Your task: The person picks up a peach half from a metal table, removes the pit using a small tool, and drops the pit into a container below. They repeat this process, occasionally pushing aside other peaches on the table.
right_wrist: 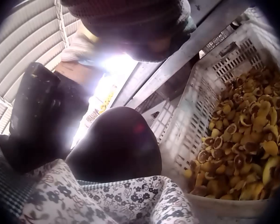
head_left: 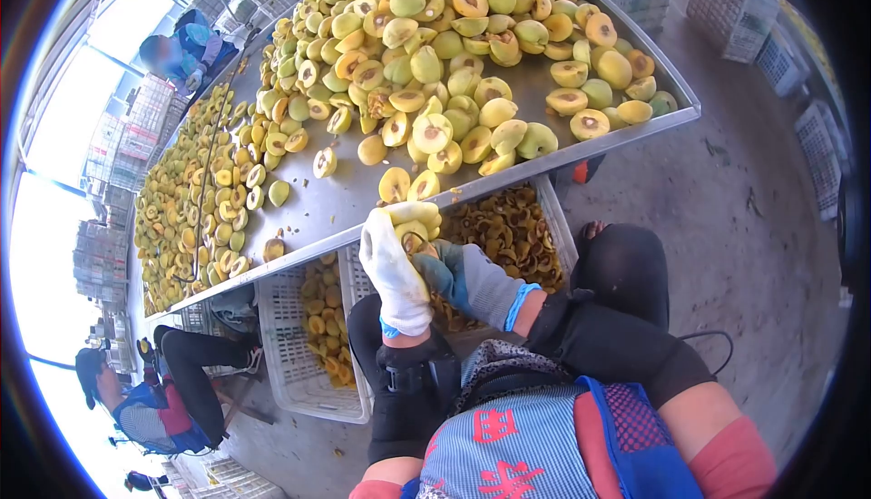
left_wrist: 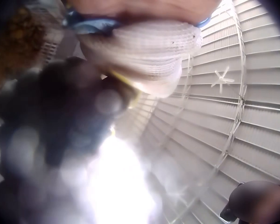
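In the head view the left hand (head_left: pixel 396 274), in a white glove, grips yellow-green fruit halves (head_left: pixel 415 218) just off the table's near edge. Close against it is the right hand (head_left: pixel 464 281), in a grey and blue-green glove, its fingers curled at a fruit piece (head_left: pixel 413 243). The left wrist view shows the white glove (left_wrist: pixel 147 51) at the top, with a dark blur beside it. In the right wrist view the right glove (right_wrist: pixel 149 28) is in shadow and its fingertips are hidden. Halved fruit (head_left: pixel 435 132) lies heaped on the metal table (head_left: pixel 349 168).
Below the table edge stand a crate (head_left: pixel 304 390) of fruit halves and another crate (right_wrist: pixel 177 135) full of cut pieces. The knees are close under the hands. Other people (head_left: pixel 186 50) are at the left, and stacked crates (head_left: pixel 730 9) stand at the back right.
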A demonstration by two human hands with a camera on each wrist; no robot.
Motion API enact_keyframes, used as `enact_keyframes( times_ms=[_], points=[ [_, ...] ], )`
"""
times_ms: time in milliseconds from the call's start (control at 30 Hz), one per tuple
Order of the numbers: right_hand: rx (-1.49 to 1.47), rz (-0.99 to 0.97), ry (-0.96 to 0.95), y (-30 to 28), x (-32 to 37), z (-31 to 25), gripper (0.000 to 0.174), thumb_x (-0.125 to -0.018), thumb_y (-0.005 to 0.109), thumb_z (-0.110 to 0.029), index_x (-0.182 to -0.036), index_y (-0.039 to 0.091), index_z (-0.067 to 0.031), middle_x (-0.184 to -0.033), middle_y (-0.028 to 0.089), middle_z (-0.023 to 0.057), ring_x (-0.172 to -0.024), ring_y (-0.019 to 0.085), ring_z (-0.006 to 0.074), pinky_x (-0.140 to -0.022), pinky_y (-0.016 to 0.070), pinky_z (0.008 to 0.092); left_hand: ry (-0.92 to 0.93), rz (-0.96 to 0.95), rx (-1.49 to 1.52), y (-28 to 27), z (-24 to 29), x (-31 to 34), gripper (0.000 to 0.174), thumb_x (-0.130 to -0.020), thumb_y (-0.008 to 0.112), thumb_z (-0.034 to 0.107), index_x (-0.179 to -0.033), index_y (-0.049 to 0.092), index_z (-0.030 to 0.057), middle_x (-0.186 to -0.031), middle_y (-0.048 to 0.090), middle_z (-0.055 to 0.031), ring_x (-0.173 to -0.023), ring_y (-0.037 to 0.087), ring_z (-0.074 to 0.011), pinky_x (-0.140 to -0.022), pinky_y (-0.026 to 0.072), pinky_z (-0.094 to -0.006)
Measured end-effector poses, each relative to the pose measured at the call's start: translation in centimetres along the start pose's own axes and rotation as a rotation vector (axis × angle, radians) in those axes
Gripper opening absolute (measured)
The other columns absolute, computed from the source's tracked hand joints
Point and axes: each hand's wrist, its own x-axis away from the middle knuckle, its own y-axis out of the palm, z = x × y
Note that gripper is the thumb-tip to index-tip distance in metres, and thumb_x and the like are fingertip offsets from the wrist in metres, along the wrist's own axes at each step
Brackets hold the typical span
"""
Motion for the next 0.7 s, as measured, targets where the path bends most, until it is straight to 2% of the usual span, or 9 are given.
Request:
enact_keyframes(
  times_ms=[100,200,300,400,533,633,700],
  points=[
    [0.073,0.005,0.025,-0.3,0.0,0.0,0.046,-0.100,0.058,-0.046,-0.117,0.067,-0.0038,-0.101,0.071,0.0245,-0.100,0.068,0.0437,-0.085,0.0532,0.0440,-0.046,-0.040,-0.060,0.1,0.6,0.4,0.042,-0.107,0.039,0.034,-0.101,0.064,0.0001,-0.093,0.070,-0.0141,-0.081,0.068,-0.0219,-0.075,0.0554,-0.0331],
    [0.033,0.063,-0.020,-0.2,0.3,-0.8,0.049,-0.099,0.059,-0.047,-0.117,0.067,-0.0031,-0.100,0.071,0.0248,-0.100,0.068,0.0434,-0.085,0.0533,0.0439,-0.110,-0.013,0.153,0.2,0.2,0.4,0.043,-0.108,0.038,0.036,-0.105,0.062,0.0003,-0.097,0.070,-0.0138,-0.087,0.068,-0.0229,-0.079,0.0558,-0.0343],
    [-0.051,0.079,-0.027,0.2,0.3,-0.8,0.051,-0.099,0.058,-0.050,-0.118,0.066,-0.0032,-0.100,0.071,0.0251,-0.100,0.068,0.0436,-0.085,0.0532,0.0436,-0.045,-0.004,0.184,0.3,-0.5,0.4,0.044,-0.109,0.038,0.039,-0.108,0.060,0.0008,-0.100,0.070,-0.0134,-0.089,0.067,-0.0234,-0.079,0.0559,-0.0344],
    [-0.053,0.044,0.021,0.2,0.3,0.1,0.052,-0.099,0.057,-0.051,-0.119,0.066,-0.0035,-0.101,0.071,0.0248,-0.100,0.068,0.0424,-0.086,0.0530,0.0430,0.069,0.004,0.086,0.2,-1.1,0.3,0.043,-0.108,0.039,0.037,-0.105,0.062,0.0007,-0.096,0.070,-0.0131,-0.085,0.068,-0.0232,-0.078,0.0560,-0.0342],
    [0.007,0.010,0.005,0.2,0.4,0.5,0.052,-0.100,0.056,-0.051,-0.117,0.067,-0.0041,-0.101,0.072,0.0236,-0.099,0.070,0.0395,-0.086,0.0527,0.0428,0.024,-0.118,-0.058,0.3,1.0,0.6,0.044,-0.107,0.040,0.034,-0.097,0.065,-0.0002,-0.090,0.071,-0.0126,-0.078,0.068,-0.0229,-0.073,0.0554,-0.0339],
    [0.069,-0.064,0.096,-0.9,1.0,-2.3,0.056,-0.099,0.055,-0.054,-0.119,0.067,-0.0033,-0.104,0.073,0.0199,-0.099,0.070,0.0345,-0.088,0.0521,0.0413,-0.053,-0.188,-0.106,-0.3,1.5,0.1,0.046,-0.106,0.041,0.033,-0.091,0.068,-0.0014,-0.084,0.071,-0.0128,-0.073,0.066,-0.0212,-0.068,0.0534,-0.0323],
    [-0.067,-0.068,0.038,-0.2,0.6,-1.1,0.051,-0.102,0.053,-0.050,-0.110,0.068,-0.0021,-0.086,0.069,0.0079,-0.077,0.064,0.0207,-0.072,0.0515,0.0333,-0.091,-0.273,-0.164,-1.1,1.5,-0.4,0.051,-0.104,0.042,0.034,-0.086,0.072,-0.0027,-0.080,0.072,-0.0119,-0.069,0.065,-0.0186,-0.066,0.0509,-0.0299]
  ],
)
